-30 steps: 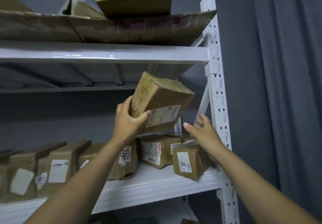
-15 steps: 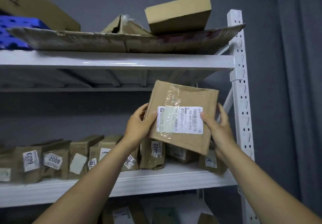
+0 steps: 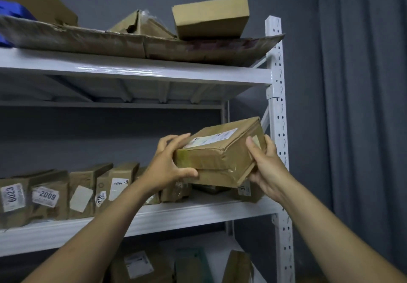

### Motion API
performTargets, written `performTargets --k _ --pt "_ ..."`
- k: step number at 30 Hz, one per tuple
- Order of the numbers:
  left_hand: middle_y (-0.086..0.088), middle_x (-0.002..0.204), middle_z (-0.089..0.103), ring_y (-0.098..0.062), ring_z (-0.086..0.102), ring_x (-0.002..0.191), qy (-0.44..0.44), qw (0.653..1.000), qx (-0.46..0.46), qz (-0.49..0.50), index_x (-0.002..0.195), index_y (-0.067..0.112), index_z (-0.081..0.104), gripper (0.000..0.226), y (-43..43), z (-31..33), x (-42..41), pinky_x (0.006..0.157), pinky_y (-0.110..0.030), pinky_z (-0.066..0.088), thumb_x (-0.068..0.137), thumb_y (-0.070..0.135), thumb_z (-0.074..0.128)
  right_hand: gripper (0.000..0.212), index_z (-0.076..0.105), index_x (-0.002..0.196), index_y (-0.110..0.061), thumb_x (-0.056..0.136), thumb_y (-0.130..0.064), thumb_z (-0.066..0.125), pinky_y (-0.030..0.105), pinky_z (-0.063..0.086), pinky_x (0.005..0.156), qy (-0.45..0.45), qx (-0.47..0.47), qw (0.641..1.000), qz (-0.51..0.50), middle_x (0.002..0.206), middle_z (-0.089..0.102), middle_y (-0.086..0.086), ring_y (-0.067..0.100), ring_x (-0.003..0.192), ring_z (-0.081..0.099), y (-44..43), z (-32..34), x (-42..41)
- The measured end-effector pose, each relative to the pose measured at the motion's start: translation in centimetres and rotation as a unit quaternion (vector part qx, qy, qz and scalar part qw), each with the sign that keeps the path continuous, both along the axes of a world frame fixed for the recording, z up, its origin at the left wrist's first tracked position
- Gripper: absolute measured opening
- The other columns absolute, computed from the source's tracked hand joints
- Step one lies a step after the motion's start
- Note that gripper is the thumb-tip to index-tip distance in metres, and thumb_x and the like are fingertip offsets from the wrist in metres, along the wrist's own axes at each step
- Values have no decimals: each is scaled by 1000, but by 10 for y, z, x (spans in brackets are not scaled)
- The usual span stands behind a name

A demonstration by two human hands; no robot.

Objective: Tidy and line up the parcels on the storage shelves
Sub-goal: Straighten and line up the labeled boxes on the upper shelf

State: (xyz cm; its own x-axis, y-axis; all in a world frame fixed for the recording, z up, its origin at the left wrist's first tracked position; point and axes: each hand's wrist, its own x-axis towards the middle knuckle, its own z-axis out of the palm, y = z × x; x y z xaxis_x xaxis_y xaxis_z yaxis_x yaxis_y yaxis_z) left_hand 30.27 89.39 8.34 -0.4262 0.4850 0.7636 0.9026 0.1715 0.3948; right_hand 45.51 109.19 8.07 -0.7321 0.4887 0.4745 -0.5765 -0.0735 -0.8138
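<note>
1. Brown parcel point(image 3: 220, 152) with tape and a white label on top; it is up in the air, over the right end of the middle shelf point(image 3: 198, 214).
2. The left hand point(image 3: 169, 168) grips its left end, fingers on top, thumb below; the right hand point(image 3: 266, 166) grips its right end.
3. The middle shelf holds a row point(image 3: 83, 192) of parcels, side by side.
4. The top shelf point(image 3: 154, 71) holds flat cardboard point(image 3: 132, 44); a box point(image 3: 211, 17) sits on it.

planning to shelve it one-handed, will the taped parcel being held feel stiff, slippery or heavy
Probably stiff: the parcel shows straight edges though the left hand and right hand grip only its ends. Possibly slippery, since glossy tape wraps its sides. Weight unclear; the two-handed hold may hint at some heft.
</note>
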Motion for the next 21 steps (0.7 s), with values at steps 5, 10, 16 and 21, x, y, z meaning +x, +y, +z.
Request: performTargets --k 5,10,16,21 --pt "16 132 27 -6 29 129 50 999 5 -19 131 57 33 98 9 -8 3 111 -32 31 51 46 90 67 34 137 -35 86 -10 68 53 58 77 41 -2 999 -1 126 57 1 23 103 68 7 -13 9" --pt "12 138 21 -11 19 131 101 993 -53 -21 145 52 9 129 20 -11 7 108 -37 23 38 72 77 72 30 140 -35 85 -4 66 47 59 72 57 -16 998 8 126 59 6 23 102 68 14 -21 13" --pt "-1 132 29 -18 25 127 244 969 -25 29 144 35 17 102 24 -3 2 105 -62 30 60 55 71 65 38 133 -31 79 -13 72 46 54 91 34 1 999 -28 133 55 10 24 111 63 25 -25 16" --pt "7 129 30 -9 22 123 183 981 -60 5 147 42 17 112 18 27 -2 109 -40 29 59 22 84 107 7 148 -45 72 -38 81 41 22 114 -89 343 898 -260 158 3 -17 9 143 13 31 -18 21"
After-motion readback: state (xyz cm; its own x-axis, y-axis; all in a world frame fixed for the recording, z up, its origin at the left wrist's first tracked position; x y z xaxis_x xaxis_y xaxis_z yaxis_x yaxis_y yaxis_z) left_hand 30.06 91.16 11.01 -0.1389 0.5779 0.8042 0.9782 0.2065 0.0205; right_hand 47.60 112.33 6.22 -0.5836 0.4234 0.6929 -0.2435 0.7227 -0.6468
